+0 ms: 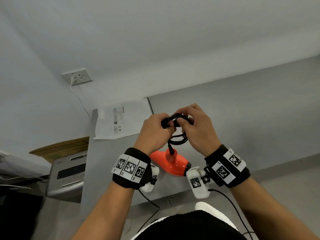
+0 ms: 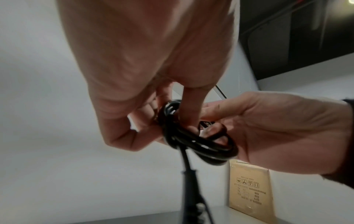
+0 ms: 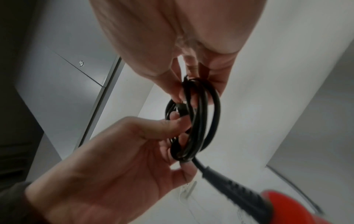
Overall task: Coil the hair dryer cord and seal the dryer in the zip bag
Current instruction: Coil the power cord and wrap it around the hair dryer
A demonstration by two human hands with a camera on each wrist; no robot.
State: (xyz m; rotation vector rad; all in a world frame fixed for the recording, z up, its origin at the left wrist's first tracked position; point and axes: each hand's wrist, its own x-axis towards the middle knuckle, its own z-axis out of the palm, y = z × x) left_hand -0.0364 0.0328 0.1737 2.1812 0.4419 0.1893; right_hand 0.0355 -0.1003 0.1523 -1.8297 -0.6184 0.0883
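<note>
Cord coil seemingly around curled fingers

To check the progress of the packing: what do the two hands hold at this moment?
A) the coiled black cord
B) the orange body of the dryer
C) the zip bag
A: the left hand and the right hand both grip loops of the black cord; the orange dryer and zip bag are untouched.
</note>
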